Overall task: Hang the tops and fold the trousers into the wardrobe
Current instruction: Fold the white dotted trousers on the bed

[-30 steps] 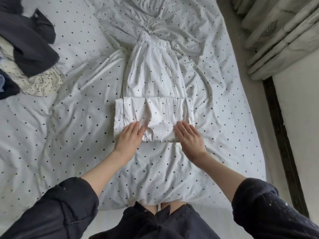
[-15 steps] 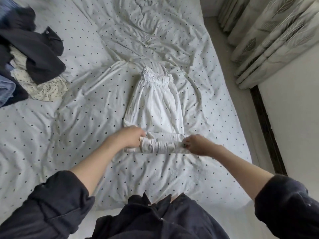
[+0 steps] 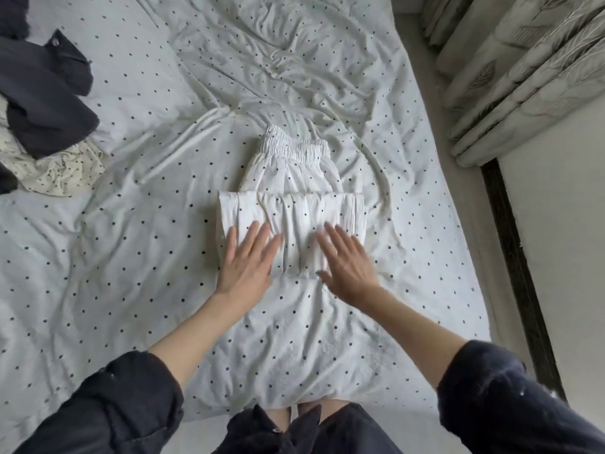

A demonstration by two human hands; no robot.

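Observation:
White trousers (image 3: 291, 211) lie on the polka-dot bed, partly folded, with the gathered elastic waistband (image 3: 294, 147) at the far end and a thick folded band across the near end. My left hand (image 3: 247, 260) lies flat with straight fingers on the left part of that folded band. My right hand (image 3: 347, 260) lies flat on its right part, slightly blurred. Neither hand grips the cloth.
The white dotted bed sheet (image 3: 131, 240) is wrinkled all around. A heap of clothes sits at the far left: a dark garment (image 3: 42, 103) over a cream dotted one (image 3: 62, 172). Patterned curtains (image 3: 523, 67) hang at the right, beyond the bed edge and a dark floor strip (image 3: 517, 263).
Half a second ago both hands gripped the rolled near end of the trousers. The fold has since gone over toward the waistband, and both hands now rest flat on it.

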